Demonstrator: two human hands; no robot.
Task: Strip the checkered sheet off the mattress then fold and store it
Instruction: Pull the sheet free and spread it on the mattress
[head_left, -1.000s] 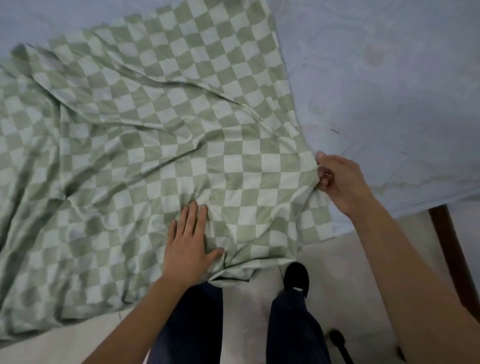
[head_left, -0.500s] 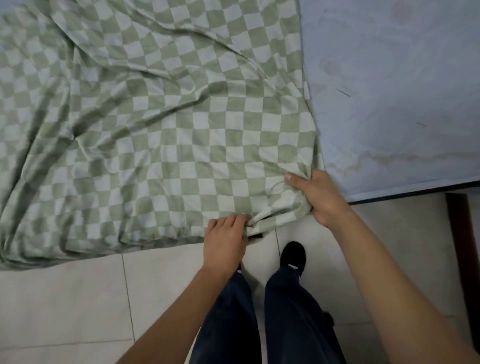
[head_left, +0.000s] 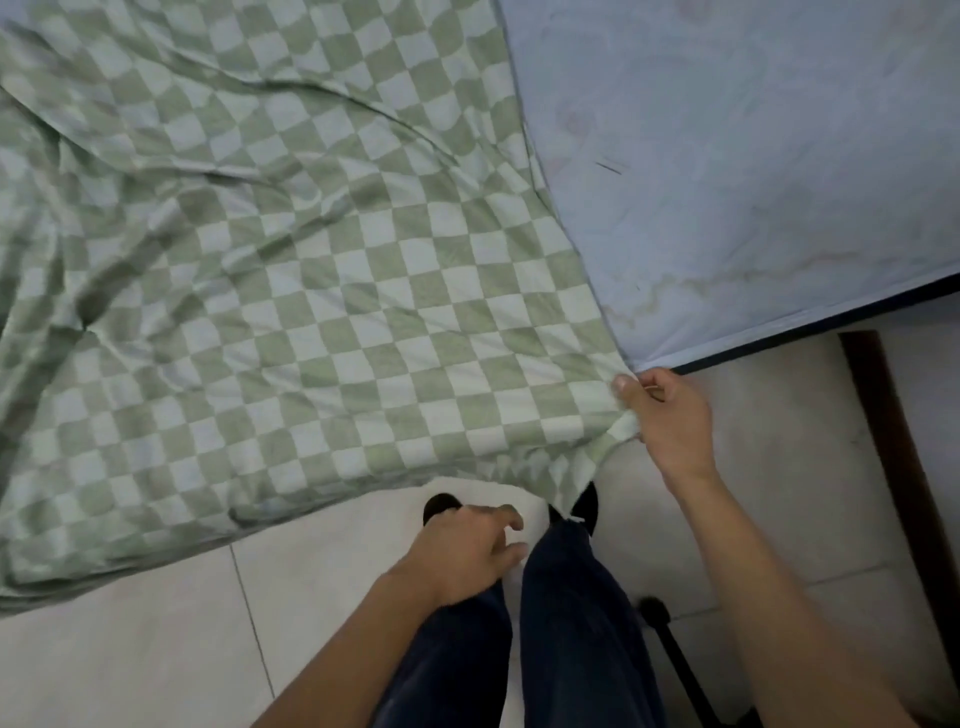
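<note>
Head view (the only view supplied). The checkered sheet (head_left: 291, 291) lies rumpled over the left and centre of the mattress (head_left: 753, 171), with its near hem hanging past the mattress edge toward the tiled floor (head_left: 130, 665). The right part of the mattress is bare, showing a pale blue cover with faint stains.

The right hand (head_left: 667, 415) is closed on the near right corner of the sheet, thumb pressed over the cloth, and holds it just off the near edge of the mattress. The left hand (head_left: 467, 551) is loosely curled with fingers apart, holds nothing, and hangs above the floor near the person's dark trouser legs (head_left: 519, 634), apart from the sheet.

Task progress, as a judgement: stripping is partly done. 1 side of the mattress is uncovered; most of the sheet is on the bed. Left to do: draw the sheet fully clear, fold it, store it. No storage place is in view.

Edges and clearance: the near mattress edge runs diagonally from the held corner toward the far right, with a dark band below it. A dark wooden upright (head_left: 893, 457) stands at the right. Open floor lies to the near left, giving room to step back and pull; a dark object near the right foot could obstruct a backward step
</note>
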